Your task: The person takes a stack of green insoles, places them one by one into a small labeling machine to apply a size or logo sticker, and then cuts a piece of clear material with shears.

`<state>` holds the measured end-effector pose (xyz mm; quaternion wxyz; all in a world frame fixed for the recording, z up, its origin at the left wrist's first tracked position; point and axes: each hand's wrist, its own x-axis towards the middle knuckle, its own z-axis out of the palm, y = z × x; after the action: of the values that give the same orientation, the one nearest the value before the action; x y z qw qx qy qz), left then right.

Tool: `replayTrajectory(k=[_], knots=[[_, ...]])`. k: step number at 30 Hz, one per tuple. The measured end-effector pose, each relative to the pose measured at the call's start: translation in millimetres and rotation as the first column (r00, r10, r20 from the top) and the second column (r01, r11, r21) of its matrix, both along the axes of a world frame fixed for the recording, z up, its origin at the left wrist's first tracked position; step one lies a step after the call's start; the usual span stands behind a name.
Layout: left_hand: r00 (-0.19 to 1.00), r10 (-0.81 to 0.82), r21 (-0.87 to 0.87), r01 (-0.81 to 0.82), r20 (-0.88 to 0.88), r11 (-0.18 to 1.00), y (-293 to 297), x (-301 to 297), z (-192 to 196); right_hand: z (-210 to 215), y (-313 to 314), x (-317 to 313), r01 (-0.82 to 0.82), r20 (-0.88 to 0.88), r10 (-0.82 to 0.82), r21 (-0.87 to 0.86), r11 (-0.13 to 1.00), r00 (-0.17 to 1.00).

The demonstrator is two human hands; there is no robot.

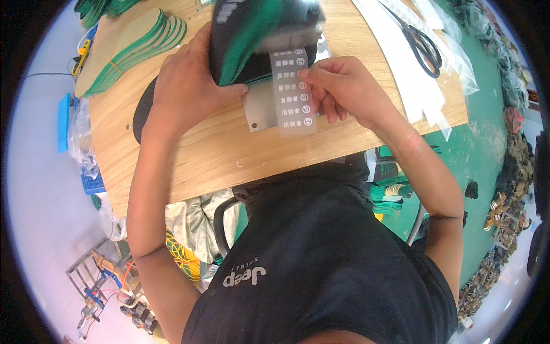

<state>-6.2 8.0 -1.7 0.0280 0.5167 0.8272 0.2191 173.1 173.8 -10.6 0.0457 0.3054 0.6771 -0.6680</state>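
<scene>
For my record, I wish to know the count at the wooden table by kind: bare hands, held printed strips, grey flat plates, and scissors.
Bare hands: 2 (left hand, right hand)
Printed strip, held in the right hand: 1
Grey flat plate, partly covered: 1
Scissors: 1 pair
Total: 5

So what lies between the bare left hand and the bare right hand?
In the head view: a blurred black-and-green piece, a flat grey plate, a translucent strip with white print.
</scene>
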Motion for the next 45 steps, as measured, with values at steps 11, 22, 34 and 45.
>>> replayTrajectory(k=[11,22,34,45], knots=[[0.979,0.003,0.073,-0.018,0.206,0.997,-7,-6,2,-12,19,32,0.296,-0.232,-0.342,-0.214,0.931,0.910],[0.776,0.057,0.461,-0.430,0.628,0.776,-30,-30,-3,-4,12,-6,-0.047,0.044,0.041,0.139,0.989,0.998],[0.853,0.093,0.485,-0.377,0.513,0.789,-26,-27,-3,-2,10,-7,-0.035,0.070,0.022,0.182,0.983,0.997],[0.867,0.107,0.476,-0.366,0.486,0.799,-27,-23,-5,-4,9,-8,-0.007,0.101,-0.011,0.170,0.985,0.995]])
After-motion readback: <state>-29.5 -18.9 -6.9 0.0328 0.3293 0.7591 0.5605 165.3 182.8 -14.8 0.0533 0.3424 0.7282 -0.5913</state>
